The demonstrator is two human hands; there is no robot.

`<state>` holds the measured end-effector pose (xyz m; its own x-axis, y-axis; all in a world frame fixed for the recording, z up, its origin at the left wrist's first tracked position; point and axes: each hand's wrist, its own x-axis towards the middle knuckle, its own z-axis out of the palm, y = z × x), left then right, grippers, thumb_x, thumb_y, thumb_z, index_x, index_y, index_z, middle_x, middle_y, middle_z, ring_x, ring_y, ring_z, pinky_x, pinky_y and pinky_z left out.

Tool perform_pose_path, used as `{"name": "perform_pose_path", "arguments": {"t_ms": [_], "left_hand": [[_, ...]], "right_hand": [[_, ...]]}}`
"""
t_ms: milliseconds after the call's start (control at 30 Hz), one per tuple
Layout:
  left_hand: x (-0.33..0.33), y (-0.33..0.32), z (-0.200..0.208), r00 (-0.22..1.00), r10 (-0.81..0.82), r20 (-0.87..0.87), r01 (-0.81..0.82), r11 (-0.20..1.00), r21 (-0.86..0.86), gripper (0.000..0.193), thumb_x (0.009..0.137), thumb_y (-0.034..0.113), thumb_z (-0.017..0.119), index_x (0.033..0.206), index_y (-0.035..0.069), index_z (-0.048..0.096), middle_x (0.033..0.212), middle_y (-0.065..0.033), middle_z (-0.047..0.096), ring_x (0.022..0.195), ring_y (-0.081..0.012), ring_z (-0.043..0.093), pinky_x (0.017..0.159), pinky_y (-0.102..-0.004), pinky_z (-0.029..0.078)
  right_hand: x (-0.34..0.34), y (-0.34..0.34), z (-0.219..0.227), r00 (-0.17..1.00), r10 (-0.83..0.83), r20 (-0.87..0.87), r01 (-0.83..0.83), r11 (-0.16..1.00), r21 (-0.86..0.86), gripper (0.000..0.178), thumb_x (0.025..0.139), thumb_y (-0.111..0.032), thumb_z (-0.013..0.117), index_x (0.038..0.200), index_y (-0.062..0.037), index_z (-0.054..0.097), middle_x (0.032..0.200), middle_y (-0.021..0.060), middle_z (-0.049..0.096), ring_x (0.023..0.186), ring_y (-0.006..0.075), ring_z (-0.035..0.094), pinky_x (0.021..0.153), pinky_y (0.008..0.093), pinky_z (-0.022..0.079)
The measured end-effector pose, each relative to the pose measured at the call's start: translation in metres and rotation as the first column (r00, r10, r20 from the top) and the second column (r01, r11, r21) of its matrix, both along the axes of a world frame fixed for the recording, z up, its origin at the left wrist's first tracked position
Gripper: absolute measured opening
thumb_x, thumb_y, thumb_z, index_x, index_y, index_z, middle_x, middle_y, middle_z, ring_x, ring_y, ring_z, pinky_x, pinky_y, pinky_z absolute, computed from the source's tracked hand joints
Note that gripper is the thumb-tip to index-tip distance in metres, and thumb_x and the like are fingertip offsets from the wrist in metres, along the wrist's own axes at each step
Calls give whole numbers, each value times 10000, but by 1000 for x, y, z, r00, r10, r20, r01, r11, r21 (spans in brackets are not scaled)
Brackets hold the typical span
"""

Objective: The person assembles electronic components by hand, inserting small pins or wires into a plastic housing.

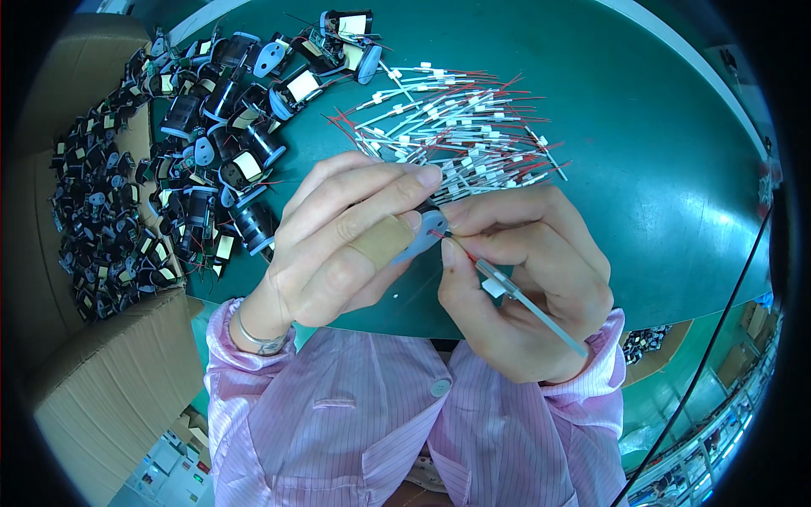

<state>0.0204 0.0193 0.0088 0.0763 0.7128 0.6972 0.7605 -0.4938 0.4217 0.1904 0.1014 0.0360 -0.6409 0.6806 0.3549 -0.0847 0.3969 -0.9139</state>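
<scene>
My left hand (338, 245), with a tan wrap on one finger, is closed round a small part with a grey-blue oval end plate (427, 237). Most of that part is hidden behind my fingers. A thin wire lead (547, 321) with a red wire, a pale sleeve and a white tag lies in my right hand (541, 270). Thumb and forefinger pinch its red end close against the end plate, while the sleeve slants across my palm. Whether the wire tip is inside the plate's hole I cannot tell.
Several similar leads (456, 127) lie heaped beyond my hands on the green table (659, 203). At the left are many black parts with grey-blue ends (241, 127), spilling from a cardboard box (118, 389). A black cable (710, 342) hangs at the right; another box (667, 351) sits below the table edge.
</scene>
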Motion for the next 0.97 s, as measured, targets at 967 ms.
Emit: {"name": "perform_pose_path", "arguments": {"t_ms": [967], "left_hand": [[-9, -2, 8, 987, 4, 159, 21, 988, -152, 532, 699, 33, 797, 1158, -56, 544, 1088, -230, 600, 886, -306, 609, 747, -378, 490]], "right_hand": [[0, 3, -5, 995, 95, -2, -93, 967, -239, 221, 840, 41, 649, 1060, 50, 658, 856, 135, 643, 679, 159, 625, 628, 243, 496]]}}
